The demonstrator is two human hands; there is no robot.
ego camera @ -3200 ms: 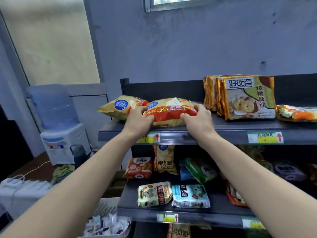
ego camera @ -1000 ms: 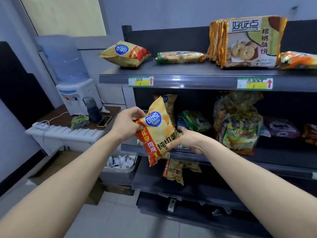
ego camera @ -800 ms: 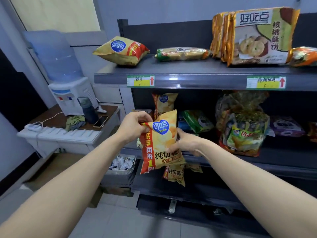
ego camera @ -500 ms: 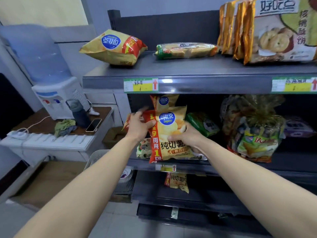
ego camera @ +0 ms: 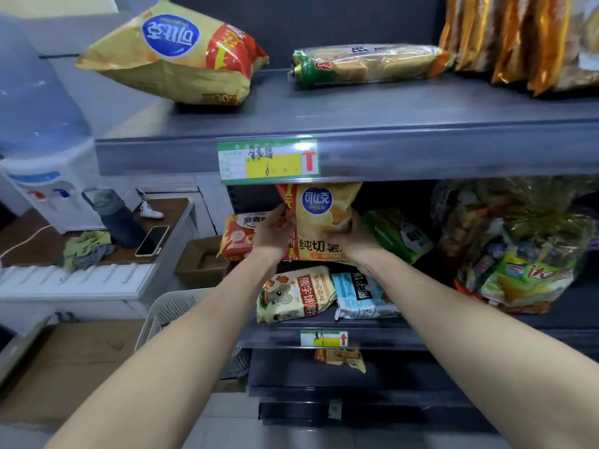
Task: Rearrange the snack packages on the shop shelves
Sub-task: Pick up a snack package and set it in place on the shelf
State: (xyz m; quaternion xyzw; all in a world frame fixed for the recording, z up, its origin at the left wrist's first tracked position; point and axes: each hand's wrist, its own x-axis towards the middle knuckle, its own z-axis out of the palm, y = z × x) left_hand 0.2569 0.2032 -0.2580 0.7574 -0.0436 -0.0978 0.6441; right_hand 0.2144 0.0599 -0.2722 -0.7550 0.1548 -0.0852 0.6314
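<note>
A yellow and red chip bag (ego camera: 321, 222) with a blue round logo stands upright at the back of the middle shelf (ego camera: 372, 335), its top just under the upper shelf's edge. My left hand (ego camera: 275, 231) grips its left side and my right hand (ego camera: 351, 239) grips its right side. A second chip bag (ego camera: 175, 56) of the same kind lies on the top shelf (ego camera: 356, 124) at the left. In front of the held bag lie a yellow bear-biscuit pack (ego camera: 295, 294) and a light blue pack (ego camera: 364, 296).
A red-orange pack (ego camera: 238, 236) stands left of the held bag, a green pack (ego camera: 398, 234) to its right, and a big clear bag of mixed snacks (ego camera: 518, 251) further right. A long cracker pack (ego camera: 366, 64) lies on the top shelf. A white basket (ego camera: 171, 312) stands on the floor left.
Both hands have carried the chip bag up and back into the middle shelf, where it now stands upright. The view has moved closer to the shelves.
</note>
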